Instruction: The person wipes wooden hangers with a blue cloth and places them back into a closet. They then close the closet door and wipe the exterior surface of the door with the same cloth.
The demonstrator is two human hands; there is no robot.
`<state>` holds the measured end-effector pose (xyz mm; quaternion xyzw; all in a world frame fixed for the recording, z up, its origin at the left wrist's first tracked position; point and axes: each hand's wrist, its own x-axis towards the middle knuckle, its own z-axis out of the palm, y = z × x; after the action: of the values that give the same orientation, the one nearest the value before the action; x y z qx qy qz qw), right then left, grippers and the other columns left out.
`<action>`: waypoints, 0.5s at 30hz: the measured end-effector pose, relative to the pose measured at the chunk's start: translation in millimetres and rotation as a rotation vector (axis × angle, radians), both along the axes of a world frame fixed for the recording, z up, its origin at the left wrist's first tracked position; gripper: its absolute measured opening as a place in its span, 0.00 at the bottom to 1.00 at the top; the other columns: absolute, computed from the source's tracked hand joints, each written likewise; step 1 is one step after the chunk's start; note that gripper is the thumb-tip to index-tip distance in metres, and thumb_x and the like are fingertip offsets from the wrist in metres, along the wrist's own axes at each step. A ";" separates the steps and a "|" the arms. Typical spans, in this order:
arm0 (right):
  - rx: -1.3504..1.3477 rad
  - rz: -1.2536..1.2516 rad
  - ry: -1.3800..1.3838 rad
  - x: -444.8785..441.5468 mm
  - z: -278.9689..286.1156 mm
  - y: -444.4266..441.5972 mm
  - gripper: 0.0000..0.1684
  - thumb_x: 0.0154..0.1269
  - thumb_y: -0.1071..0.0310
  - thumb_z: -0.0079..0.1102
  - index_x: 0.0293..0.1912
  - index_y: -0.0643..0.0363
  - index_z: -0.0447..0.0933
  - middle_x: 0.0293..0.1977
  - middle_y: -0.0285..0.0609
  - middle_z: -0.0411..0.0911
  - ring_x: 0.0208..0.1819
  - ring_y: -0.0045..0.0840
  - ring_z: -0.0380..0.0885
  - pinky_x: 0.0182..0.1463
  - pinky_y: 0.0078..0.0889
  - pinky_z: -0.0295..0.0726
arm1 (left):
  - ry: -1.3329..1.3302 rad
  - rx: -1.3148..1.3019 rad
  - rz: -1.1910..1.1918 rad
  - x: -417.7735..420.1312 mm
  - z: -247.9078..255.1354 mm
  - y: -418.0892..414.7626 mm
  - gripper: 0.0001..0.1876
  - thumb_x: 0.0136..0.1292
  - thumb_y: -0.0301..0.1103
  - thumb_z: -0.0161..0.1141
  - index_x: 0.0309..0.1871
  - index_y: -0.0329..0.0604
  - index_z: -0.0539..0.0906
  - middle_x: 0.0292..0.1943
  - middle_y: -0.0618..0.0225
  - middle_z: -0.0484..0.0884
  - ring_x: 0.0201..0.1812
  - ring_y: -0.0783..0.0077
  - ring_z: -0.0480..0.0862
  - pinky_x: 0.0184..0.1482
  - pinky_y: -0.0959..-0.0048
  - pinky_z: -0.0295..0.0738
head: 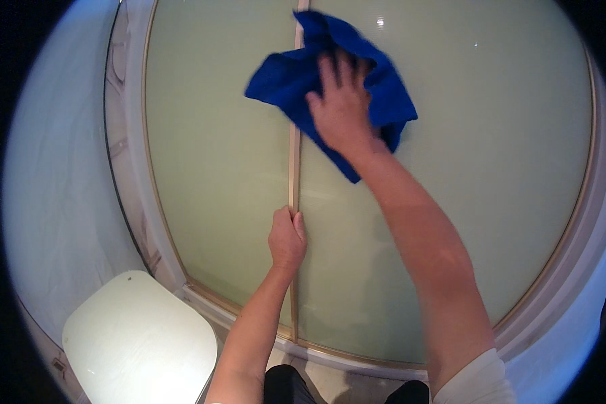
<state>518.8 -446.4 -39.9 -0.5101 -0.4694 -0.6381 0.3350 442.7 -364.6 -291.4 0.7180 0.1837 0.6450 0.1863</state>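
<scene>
A blue cloth (pixel 293 81) lies spread against a frosted glass door panel (pixel 464 166) and overlaps the metal door stile (pixel 294 166). My right hand (pixel 341 103) is flat on the cloth with its fingers apart, pressing it to the glass; the fingertips are blurred. Lower down, my left hand (pixel 288 237) is closed around the edge of the stile, between the right panel and the left frosted glass panel (pixel 222 151). The inner side of the left hand's grip is partly hidden.
A white rounded-corner seat or lid (pixel 141 338) stands at the lower left. Beside the doors runs a patterned trim strip (pixel 123 146) along the pale wall (pixel 60 177). A raised threshold (pixel 353 366) borders the floor near my dark-clothed knees.
</scene>
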 end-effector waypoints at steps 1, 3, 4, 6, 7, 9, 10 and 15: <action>-0.130 -0.145 -0.019 -16.7 -15.7 5.2 0.36 0.67 0.51 0.61 0.70 0.53 0.68 0.73 0.51 0.60 0.76 0.51 0.53 0.71 0.65 0.59 | -0.009 0.011 0.007 -5.1 0.1 1.5 0.08 0.74 0.34 0.54 0.45 0.39 0.73 0.40 0.51 0.76 0.39 0.42 0.79 0.40 0.51 0.74; -0.295 -0.176 -0.129 -34.4 -58.6 16.2 0.36 0.67 0.49 0.59 0.70 0.51 0.68 0.75 0.49 0.58 0.76 0.51 0.52 0.73 0.61 0.58 | 0.017 0.024 0.044 -10.1 -7.1 5.0 0.08 0.73 0.33 0.53 0.45 0.37 0.72 0.41 0.49 0.75 0.40 0.41 0.78 0.41 0.50 0.74; -0.429 -0.184 -0.178 -43.8 -80.9 19.4 0.35 0.67 0.49 0.59 0.70 0.51 0.69 0.75 0.50 0.59 0.75 0.51 0.55 0.73 0.59 0.58 | 0.044 0.033 0.082 -16.0 -10.4 13.1 0.08 0.73 0.32 0.53 0.46 0.36 0.72 0.41 0.48 0.74 0.41 0.40 0.77 0.41 0.50 0.73; -0.712 -0.033 -0.100 -12.4 -145.5 44.8 0.34 0.67 0.47 0.58 0.68 0.51 0.71 0.71 0.52 0.64 0.72 0.50 0.61 0.73 0.55 0.61 | 0.023 0.023 0.055 -9.6 -11.3 12.4 0.08 0.73 0.31 0.52 0.46 0.35 0.71 0.41 0.46 0.73 0.42 0.38 0.76 0.43 0.49 0.72; -0.857 0.140 0.040 16.0 -174.6 59.2 0.34 0.67 0.46 0.57 0.67 0.51 0.72 0.68 0.53 0.69 0.69 0.49 0.66 0.72 0.53 0.63 | -0.015 -0.004 -0.001 -2.4 -15.8 6.5 0.08 0.73 0.31 0.52 0.46 0.34 0.71 0.41 0.45 0.73 0.43 0.37 0.76 0.44 0.49 0.72; -0.755 0.152 -0.150 -3.5 -161.0 50.8 0.30 0.67 0.45 0.59 0.61 0.53 0.77 0.60 0.51 0.76 0.66 0.49 0.69 0.72 0.52 0.64 | -0.033 -0.019 0.009 -13.2 -25.7 16.3 0.09 0.73 0.31 0.52 0.47 0.34 0.71 0.41 0.45 0.72 0.44 0.36 0.75 0.45 0.49 0.71; -0.699 0.138 -0.229 -9.7 -152.3 37.9 0.29 0.67 0.44 0.59 0.58 0.53 0.79 0.56 0.50 0.79 0.65 0.49 0.71 0.72 0.51 0.64 | -0.016 -0.012 0.021 -16.2 -32.2 18.6 0.09 0.73 0.31 0.52 0.47 0.34 0.71 0.42 0.45 0.72 0.44 0.37 0.75 0.46 0.50 0.71; -0.447 0.208 0.042 -5.6 -78.4 34.3 0.34 0.66 0.47 0.61 0.65 0.55 0.72 0.50 0.54 0.81 0.50 0.46 0.80 0.52 0.46 0.78 | -0.011 -0.035 -0.016 -10.9 -29.4 16.8 0.10 0.75 0.33 0.48 0.51 0.35 0.71 0.42 0.47 0.74 0.43 0.41 0.76 0.48 0.53 0.72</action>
<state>513.3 -412.1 -118.2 -0.5337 -0.6418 -0.4698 0.2873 431.8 -347.7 -320.7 0.7126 0.1882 0.6439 0.2052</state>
